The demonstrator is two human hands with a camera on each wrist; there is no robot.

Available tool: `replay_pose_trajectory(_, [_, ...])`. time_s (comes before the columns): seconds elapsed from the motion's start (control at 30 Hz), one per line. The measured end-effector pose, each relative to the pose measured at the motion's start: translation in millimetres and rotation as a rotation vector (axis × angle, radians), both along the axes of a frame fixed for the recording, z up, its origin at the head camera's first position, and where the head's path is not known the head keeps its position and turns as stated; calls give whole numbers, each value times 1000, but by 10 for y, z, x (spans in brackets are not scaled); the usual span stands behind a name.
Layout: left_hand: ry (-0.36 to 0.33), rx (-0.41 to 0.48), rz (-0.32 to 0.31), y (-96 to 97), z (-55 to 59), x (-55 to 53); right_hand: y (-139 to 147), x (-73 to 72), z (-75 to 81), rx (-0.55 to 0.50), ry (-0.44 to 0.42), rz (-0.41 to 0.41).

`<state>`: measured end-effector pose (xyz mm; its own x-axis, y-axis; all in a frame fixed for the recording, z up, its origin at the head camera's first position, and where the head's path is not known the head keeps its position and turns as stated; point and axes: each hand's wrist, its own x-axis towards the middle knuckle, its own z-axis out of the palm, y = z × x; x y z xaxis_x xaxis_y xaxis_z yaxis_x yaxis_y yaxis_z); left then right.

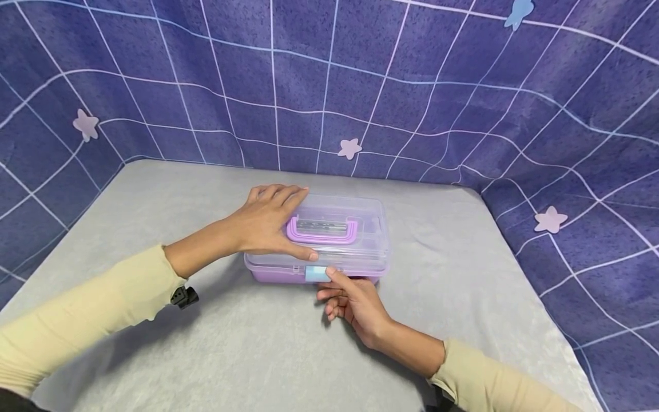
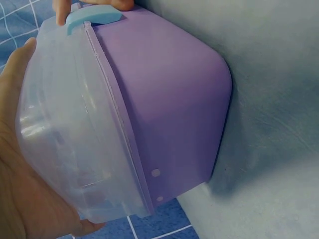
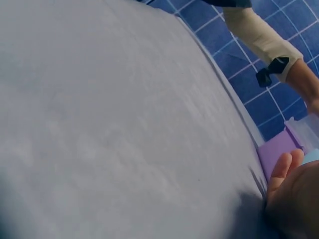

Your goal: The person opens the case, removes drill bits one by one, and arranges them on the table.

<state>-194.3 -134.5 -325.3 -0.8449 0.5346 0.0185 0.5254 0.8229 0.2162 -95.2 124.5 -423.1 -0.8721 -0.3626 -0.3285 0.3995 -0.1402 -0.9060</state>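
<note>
A storage box (image 1: pixel 268 276) with a purple base and a clear lid (image 1: pixel 368 229) stands on the grey cloth, its lid down on the base. A purple carry handle (image 1: pixel 323 238) lies on the lid. My left hand (image 1: pixel 268 223) rests spread over the lid's left end, thumb toward the front edge and fingers toward the back. At the front, my right hand (image 1: pixel 360 309) has its thumb on the light blue latch (image 1: pixel 315 273), with the other fingers curled below it. In the left wrist view the latch (image 2: pixel 97 16) bridges the lid's rim and the base.
Grey cloth (image 1: pixel 231 349) covers the table around the box. Blue grid-patterned fabric (image 1: pixel 309 86) with star shapes (image 1: pixel 350 149) rises behind and at both sides. A small black device (image 1: pixel 184 297) is strapped by the left sleeve.
</note>
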Motion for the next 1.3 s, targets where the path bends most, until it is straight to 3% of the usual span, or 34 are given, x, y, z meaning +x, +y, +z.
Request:
replay_pose_trajectory(0.43, [-2, -2, 0, -9, -4, -2, -114, 5, -24, 2, 20, -104])
replay_pose_trajectory(1.03, [-1, 0, -1, -11, -1, 9, 50, 27, -39, -32, 10, 40])
replay_pose_trajectory(1.3, [-2, 10, 0, -12, -7, -7, 165, 35, -28, -6, 38, 51])
